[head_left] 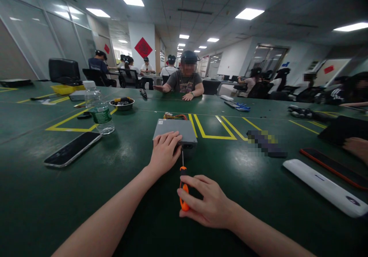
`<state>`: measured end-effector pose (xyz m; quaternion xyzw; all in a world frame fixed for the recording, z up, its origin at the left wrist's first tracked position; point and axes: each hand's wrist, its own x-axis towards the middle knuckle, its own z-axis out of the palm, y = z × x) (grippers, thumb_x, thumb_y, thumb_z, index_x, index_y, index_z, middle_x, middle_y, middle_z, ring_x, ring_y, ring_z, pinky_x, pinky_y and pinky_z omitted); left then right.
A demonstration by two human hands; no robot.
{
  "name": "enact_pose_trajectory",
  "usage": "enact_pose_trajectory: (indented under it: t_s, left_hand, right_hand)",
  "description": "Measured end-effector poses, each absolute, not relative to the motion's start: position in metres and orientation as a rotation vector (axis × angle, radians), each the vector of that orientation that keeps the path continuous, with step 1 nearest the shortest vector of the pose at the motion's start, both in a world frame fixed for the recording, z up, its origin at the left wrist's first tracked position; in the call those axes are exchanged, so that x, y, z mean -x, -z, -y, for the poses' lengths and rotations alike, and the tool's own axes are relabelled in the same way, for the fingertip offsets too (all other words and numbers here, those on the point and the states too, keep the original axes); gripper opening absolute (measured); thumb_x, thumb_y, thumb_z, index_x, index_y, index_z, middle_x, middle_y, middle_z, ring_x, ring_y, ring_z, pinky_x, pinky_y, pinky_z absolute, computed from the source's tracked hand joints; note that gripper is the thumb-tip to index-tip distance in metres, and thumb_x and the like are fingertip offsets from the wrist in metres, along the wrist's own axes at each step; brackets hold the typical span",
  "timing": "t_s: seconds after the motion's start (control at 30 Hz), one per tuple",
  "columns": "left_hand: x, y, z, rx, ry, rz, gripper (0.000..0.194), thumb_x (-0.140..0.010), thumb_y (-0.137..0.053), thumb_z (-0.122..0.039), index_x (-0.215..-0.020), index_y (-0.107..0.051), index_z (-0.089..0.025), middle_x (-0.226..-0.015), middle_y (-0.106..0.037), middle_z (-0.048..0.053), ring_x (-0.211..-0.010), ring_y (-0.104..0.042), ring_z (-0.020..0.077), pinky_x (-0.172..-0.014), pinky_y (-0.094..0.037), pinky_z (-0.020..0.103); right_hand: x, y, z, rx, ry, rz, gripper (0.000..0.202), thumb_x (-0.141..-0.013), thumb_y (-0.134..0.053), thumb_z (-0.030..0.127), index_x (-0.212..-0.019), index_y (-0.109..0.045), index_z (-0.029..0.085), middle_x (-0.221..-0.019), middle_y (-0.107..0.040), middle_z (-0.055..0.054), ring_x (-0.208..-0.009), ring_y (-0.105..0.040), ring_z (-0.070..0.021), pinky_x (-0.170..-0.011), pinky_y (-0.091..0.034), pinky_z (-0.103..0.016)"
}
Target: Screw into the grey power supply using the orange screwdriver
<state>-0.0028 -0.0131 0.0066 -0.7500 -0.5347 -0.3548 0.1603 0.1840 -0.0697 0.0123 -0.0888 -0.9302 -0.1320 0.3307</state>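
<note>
A grey metal computer power supply point(175, 126) lies flat in front of me, its bundle of coloured wires point(176, 116) showing at the far side. Across its near left part lies my left hand point(165, 151), fingers on the top and thumb down at the front face, holding it. My right hand point(204, 199) grips the orange and black handle of a screwdriver point(183, 188). The screwdriver's thin shaft points away from me and reaches the front face, close to the dark socket. Whether its tip sits in a screw is too small to tell.
On the left are a phone point(73, 149), a water bottle point(100, 111) and a metal bowl point(123, 103). To the right lie a long white case point(324, 188), an orange-edged dark object point(333, 167) and blue-handled tools point(240, 106). Another person point(186, 78) sits opposite at the green table point(129, 211).
</note>
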Motion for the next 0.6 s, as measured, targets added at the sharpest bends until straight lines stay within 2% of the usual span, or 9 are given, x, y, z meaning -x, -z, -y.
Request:
enact_pose_trajectory:
  t_s: [0.1, 0.2, 0.33, 0.5, 0.6]
  left_hand:
    - [0.004, -0.006, 0.013, 2.146, 1.024, 1.524, 0.029, -0.085, -0.048, -0.024, -0.114, -0.053, -0.025, -0.125, -0.056, 0.003, -0.116, -0.046, 0.0222, -0.095, -0.029, 0.041]
    - [0.004, -0.006, 0.013, 2.148, 1.022, 1.523, 0.028, -0.086, -0.046, -0.025, -0.114, -0.053, -0.025, -0.125, -0.056, 0.003, -0.116, -0.046, 0.0220, -0.095, -0.029, 0.041]
    - [0.005, -0.006, 0.014, 2.150, 1.014, 1.525, 0.029, -0.086, -0.047, -0.025, -0.114, -0.052, -0.024, -0.126, -0.055, 0.003, -0.117, -0.046, 0.0214, -0.095, -0.029, 0.040]
    - [0.004, -0.006, 0.014, 2.149, 1.025, 1.533, 0.030, -0.085, -0.048, -0.024, -0.114, -0.053, -0.025, -0.126, -0.055, 0.003, -0.117, -0.045, 0.0223, -0.096, -0.029, 0.041]
    - [0.004, -0.006, 0.015, 2.153, 1.028, 1.525, 0.029, -0.085, -0.047, -0.024, -0.114, -0.052, -0.024, -0.126, -0.055, 0.003, -0.117, -0.045, 0.0222, -0.095, -0.029, 0.041]
  right_hand:
    - [-0.186, -0.012, 0.069, 0.198, 0.381, 2.327, 0.018, -0.087, -0.052, 0.030, -0.097, -0.052, 0.014, -0.103, -0.063, -0.017, -0.087, -0.062, -0.0167, -0.071, -0.052, -0.029]
    - [-0.191, -0.014, 0.069, 0.246, 0.414, 2.274, 0.013, -0.086, -0.050, 0.021, -0.097, -0.050, 0.014, -0.103, -0.061, -0.018, -0.090, -0.061, -0.0184, -0.071, -0.053, -0.029]
    - [-0.194, -0.019, 0.070, 0.390, 0.610, 2.291, 0.019, -0.087, -0.043, 0.011, -0.101, -0.055, 0.014, -0.103, -0.059, -0.018, -0.094, -0.060, -0.0211, -0.073, -0.053, -0.031]
    - [-0.185, -0.014, 0.084, 0.683, 0.701, 2.224, 0.020, -0.090, -0.044, 0.015, -0.107, -0.053, 0.009, -0.103, -0.059, -0.020, -0.096, -0.060, -0.0244, -0.076, -0.053, -0.036]
    - [-0.174, -0.008, 0.097, 0.793, 0.808, 2.209, 0.026, -0.089, -0.036, 0.005, -0.109, -0.052, 0.008, -0.103, -0.061, -0.020, -0.093, -0.061, -0.0248, -0.076, -0.051, -0.038]
